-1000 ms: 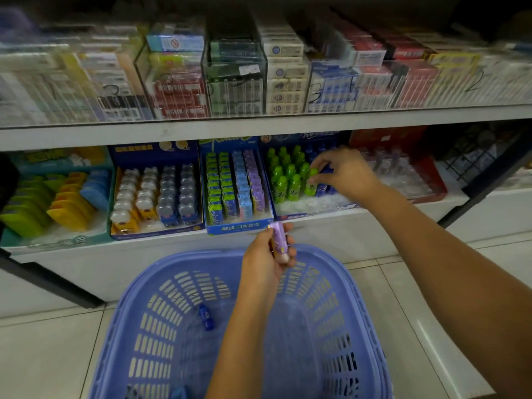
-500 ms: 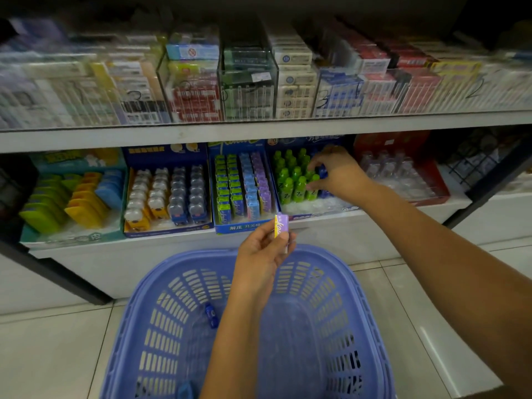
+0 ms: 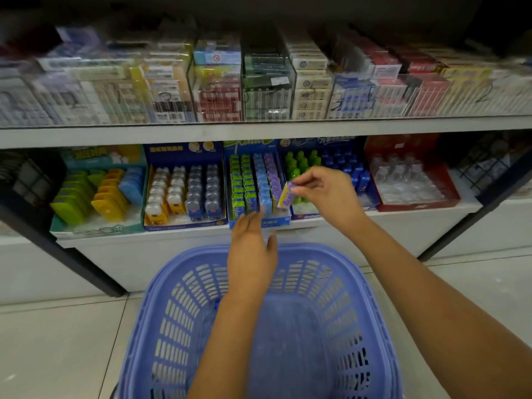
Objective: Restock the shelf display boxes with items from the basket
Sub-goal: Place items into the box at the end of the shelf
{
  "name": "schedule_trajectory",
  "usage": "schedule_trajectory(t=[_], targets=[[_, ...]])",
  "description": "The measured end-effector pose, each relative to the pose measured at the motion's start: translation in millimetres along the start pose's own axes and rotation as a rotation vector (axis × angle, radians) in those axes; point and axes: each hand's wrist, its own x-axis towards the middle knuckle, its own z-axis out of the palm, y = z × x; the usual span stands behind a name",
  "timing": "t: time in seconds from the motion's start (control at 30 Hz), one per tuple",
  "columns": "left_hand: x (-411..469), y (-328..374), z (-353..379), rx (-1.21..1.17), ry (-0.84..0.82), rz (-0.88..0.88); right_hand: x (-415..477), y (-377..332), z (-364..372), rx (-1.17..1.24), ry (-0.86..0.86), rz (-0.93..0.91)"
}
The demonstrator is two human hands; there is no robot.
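Head view: the right hand point(image 3: 326, 192) pinches a small purple pack point(image 3: 286, 194) by its upper end with thumb and fingertips. The pack hangs tilted just above the front of the purple column point(image 3: 272, 172), in the display box point(image 3: 275, 223) at the front edge of the lower shelf point(image 3: 121, 254). The left hand point(image 3: 251, 246) is flat and holds nothing, fingers straight towards the box's front lip; whether it touches the lip I cannot tell. The basket point(image 3: 178, 267) stands on the floor below.

The grip is thin and the pack is askew. I judge that it could slip and fall to the shelf edge or into the basket, catch on the blue packs point(image 3: 264, 185) beside its slot, or tip the front ones over. A push from the left hand might slide the box off the edge.
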Motion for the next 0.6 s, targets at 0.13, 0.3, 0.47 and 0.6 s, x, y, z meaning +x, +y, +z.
schedule_trajectory(t=[0.13,0.3,0.47,0.6], targets=[[-2,-12,5,0.137,-0.109,0.057,3,15,20,-0.157,-0.083,-0.094],[-2,-19,6,0.154,-0.121,0.11,7,20,28,-0.337,-0.119,-0.212],[-5,-22,-11,-0.015,-0.15,0.133,9,2,25,-0.522,-0.157,-0.235],[-14,-55,-23,-0.106,-0.127,-0.051,-34,6,45,-0.32,-0.185,-0.266]])
